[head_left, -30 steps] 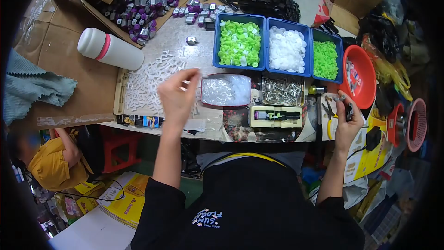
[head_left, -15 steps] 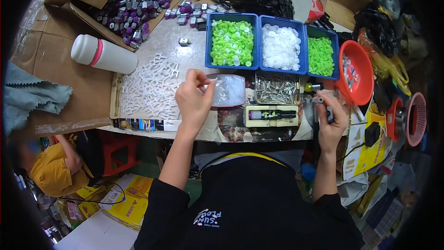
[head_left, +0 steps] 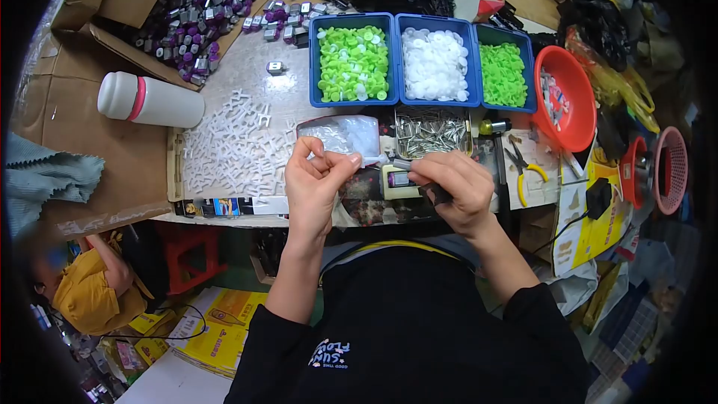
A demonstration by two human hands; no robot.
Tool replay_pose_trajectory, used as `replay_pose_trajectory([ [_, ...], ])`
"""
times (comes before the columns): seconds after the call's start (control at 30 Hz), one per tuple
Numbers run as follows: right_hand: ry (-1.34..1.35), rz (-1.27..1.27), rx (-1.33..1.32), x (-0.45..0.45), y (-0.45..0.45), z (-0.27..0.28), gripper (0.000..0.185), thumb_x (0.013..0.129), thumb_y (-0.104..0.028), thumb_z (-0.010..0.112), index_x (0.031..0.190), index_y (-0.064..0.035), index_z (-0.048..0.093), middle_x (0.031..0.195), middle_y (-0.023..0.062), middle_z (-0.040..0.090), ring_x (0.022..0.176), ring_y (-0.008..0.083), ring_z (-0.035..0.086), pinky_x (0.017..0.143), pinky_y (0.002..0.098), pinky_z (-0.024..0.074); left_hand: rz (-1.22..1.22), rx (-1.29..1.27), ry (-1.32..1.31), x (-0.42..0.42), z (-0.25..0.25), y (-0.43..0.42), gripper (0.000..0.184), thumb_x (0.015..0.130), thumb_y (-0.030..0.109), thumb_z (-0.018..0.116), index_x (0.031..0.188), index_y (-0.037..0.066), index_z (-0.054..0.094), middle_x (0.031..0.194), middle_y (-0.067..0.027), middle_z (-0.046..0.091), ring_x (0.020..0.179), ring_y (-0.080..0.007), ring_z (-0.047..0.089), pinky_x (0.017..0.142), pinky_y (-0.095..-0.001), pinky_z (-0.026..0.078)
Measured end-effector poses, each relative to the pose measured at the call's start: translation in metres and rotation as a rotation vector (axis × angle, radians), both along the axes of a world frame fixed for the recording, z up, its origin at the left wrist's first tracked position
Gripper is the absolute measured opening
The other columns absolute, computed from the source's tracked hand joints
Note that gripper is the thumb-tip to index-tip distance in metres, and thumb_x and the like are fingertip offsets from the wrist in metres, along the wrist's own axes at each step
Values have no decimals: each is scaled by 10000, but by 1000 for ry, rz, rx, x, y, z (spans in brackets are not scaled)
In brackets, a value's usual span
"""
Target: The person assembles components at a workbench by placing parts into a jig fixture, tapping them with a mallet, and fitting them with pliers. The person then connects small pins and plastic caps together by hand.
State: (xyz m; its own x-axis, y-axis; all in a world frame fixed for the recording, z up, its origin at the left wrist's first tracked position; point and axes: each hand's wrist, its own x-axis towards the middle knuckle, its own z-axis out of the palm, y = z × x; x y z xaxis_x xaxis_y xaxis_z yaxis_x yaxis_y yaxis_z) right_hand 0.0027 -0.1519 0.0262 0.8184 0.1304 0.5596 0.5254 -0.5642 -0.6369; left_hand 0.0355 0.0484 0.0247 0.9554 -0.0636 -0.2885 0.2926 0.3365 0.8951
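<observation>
My left hand is closed in a pinch on a small whitish plastic piece, just in front of the red-rimmed tray with clear plastic bags. Beside it, my right hand is closed round a grey and black part; its narrow grey end points at the white piece. Whether the two pieces touch, I cannot tell. Under my right hand lies a cream holder with a purple and black item, mostly hidden. Behind the hand stands a box of metal screws or pins.
Blue bins hold green pieces, white discs and smaller green pieces. White clips are spread at left near a white bottle. Yellow-handled pliers and a red bowl are at right. Another person sits at lower left.
My right hand has come left from the table's right side with the grey and black part, uncovering the pliers. My left hand has lowered slightly, and the two hands are now close together.
</observation>
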Motion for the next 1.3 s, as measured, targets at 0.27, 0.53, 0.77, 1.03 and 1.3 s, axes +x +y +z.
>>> replay_pose_trajectory([
  [0.27,6,-34,-30,0,-8,1,297,627,106,687,893,-27,672,815,100,665,696,238,645,614,301,506,192,609,-404,10,-17,14,320,808,-42,678,862,80,388,735,-27,599,637,-44,484,587,-216,381],
  [0.53,41,-106,-31,-11,-16,-4,261,658,108,674,889,-13,667,809,118,655,715,248,645,637,310,510,19,1411,-777,19,-10,19,202,725,-5,667,805,66,495,674,-108,558,625,-322,563,559,-429,408],
  [0.77,105,-112,31,-14,-24,-8,254,664,113,698,889,7,651,811,125,650,737,250,644,668,313,511,32,1310,-636,29,-19,34,231,747,22,701,826,39,484,648,-76,566,523,-198,509,506,-319,395],
  [1.03,164,-88,51,-14,-21,-7,221,690,85,719,883,4,647,827,126,659,769,243,650,698,310,510,177,1137,-477,35,-27,38,242,761,-2,695,817,23,461,668,-45,589,533,-66,398,491,-236,348],
  [1.3,-36,-41,-2,-5,-2,-7,253,651,59,734,881,-26,673,787,92,658,658,241,638,598,309,508,-19,105,-94,9,-8,7,338,811,-63,667,881,89,373,754,-52,610,662,-52,535,605,-180,411],
])
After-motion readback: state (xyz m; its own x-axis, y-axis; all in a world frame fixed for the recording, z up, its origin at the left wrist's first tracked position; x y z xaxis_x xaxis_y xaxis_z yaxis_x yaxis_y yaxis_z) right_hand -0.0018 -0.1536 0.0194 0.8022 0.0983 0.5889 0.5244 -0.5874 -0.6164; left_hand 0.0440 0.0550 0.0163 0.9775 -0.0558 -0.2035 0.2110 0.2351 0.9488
